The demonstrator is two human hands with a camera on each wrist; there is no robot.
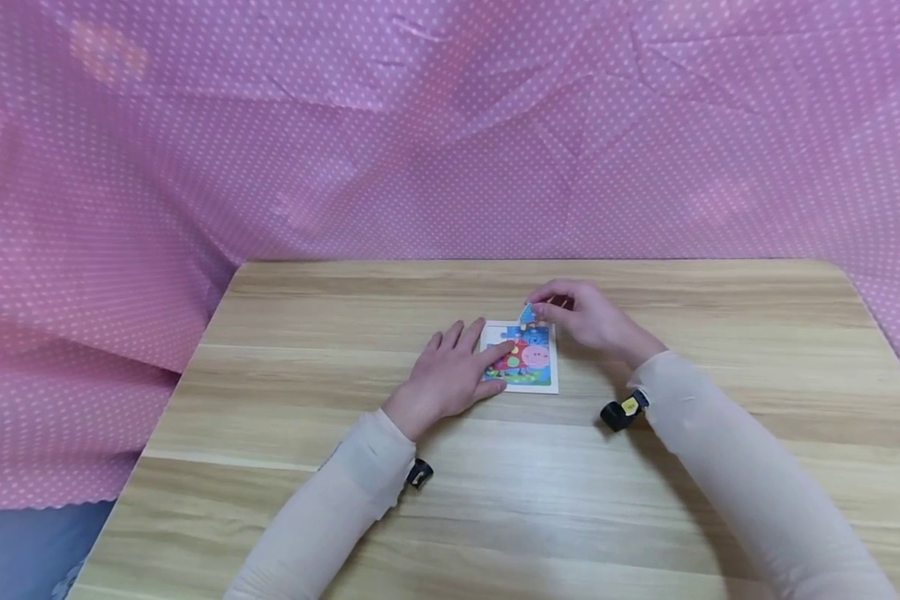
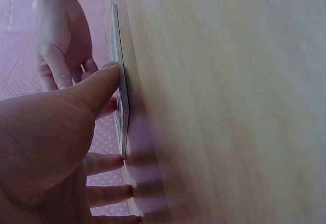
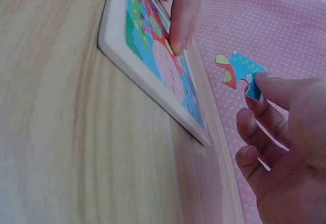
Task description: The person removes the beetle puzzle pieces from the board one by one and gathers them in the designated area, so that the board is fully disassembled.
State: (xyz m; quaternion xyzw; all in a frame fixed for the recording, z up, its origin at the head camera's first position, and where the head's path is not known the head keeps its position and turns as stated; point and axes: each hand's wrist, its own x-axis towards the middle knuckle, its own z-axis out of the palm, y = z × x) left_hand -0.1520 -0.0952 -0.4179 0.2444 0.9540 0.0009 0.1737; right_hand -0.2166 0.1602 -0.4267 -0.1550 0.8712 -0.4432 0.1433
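Note:
A small square jigsaw puzzle in a white tray (image 1: 521, 389) lies on the table, with a pink pig-like figure in red on a blue and green picture. My left hand (image 1: 450, 373) rests over its left side, fingers spread, the index fingertip on the picture and the thumb at the near edge. Between thumb and fingertips, my right hand (image 1: 591, 315) pinches a jigsaw piece (image 3: 239, 71), blue with red and yellow parts. The piece is held up off the tray, over its far edge in the head view. In the left wrist view, the tray (image 2: 122, 107) shows edge-on.
The wooden table (image 1: 285, 375) extends around the tray on all sides. Behind it hangs a pink cloth (image 1: 450, 150) with white dots. Black wrist cameras (image 1: 620, 412) sit on both sleeves.

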